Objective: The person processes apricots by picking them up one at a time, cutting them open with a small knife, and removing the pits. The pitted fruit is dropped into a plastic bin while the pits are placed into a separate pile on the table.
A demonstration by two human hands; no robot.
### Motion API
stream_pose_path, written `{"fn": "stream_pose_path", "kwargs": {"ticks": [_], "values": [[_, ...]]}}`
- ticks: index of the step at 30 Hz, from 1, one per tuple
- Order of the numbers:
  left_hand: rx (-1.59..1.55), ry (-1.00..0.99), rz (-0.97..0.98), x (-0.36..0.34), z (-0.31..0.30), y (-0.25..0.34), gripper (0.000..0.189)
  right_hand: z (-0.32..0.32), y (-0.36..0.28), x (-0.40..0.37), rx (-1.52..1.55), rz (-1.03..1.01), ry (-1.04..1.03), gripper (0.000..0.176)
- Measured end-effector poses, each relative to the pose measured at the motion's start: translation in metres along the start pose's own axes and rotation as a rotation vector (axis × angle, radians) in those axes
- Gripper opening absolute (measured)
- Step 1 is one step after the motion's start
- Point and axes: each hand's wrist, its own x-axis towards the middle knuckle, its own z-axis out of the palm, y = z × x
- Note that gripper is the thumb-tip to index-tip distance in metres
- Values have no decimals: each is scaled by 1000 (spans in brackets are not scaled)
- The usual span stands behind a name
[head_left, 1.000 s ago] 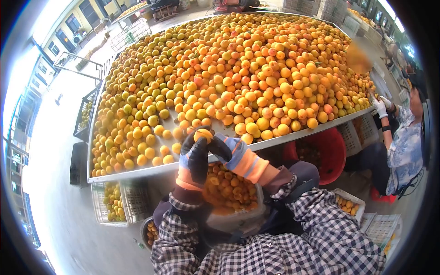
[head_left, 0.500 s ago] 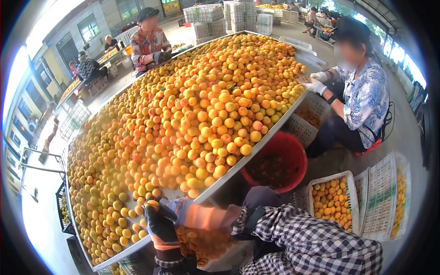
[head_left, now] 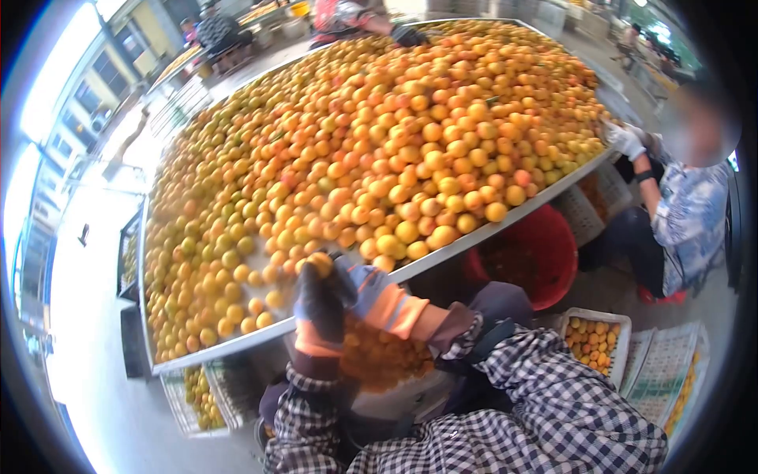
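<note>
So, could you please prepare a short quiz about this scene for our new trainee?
1. True or false: the red tub stands lower than the metal table rim.
2. Multiple choice: which colour are the gloves of the co-worker on the right? A) black B) white C) red
3. Fill in: at the fingertips of the wearer's left hand there is a round, orange-yellow ____.

Key: 1. True. 2. B. 3. fruit.

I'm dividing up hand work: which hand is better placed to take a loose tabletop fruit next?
Probably the left hand: it is nearer the loose fruits to its left; the right hand is farther off. Blur hides which hand grips the held fruit.
</note>
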Motion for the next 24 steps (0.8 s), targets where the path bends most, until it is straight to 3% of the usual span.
{"fn": "stream_pose_path", "kwargs": {"ticks": [2, 4, 6, 11, 12, 14, 17, 18, 20, 22, 24], "values": [[217, 77, 90, -4, 17, 10, 45, -9, -12, 1, -27, 49, -53, 40], [270, 54, 124, -2, 7, 25, 41, -11, -8, -2, -79, -57, -41, 26], [793, -52, 278, -1, -4, 39, 37, -24, -18, -2, -71, -81, -59, 25], [660, 14, 319, -5, 10, 30, 38, -15, -20, -3, -57, -7, -56, 30], [385, 12, 107, -10, 16, 26, 42, -8, -16, -5, -54, -5, -55, 30], [-2, 107, -22, -6, 3, 7, 34, -2, -16, -4, -89, 89, -60, 34], [-34, 54, -38, -8, 5, 10, 36, -10, -28, -2, -99, 105, -79, 34], [-32, 57, -41, -10, 6, 18, 36, -10, -29, -3, -119, 104, -79, 31], [579, -22, -10, -10, 6, 38, 37, -4, -12, -1, -73, 78, -96, 28], [751, -44, 187, -2, -5, 38, 43, -10, -12, 4, -31, 45, -112, 24], [753, -59, 289, 1, 5, 41, 35, -33, -40, 9, 76, 37, -112, 18]]}}
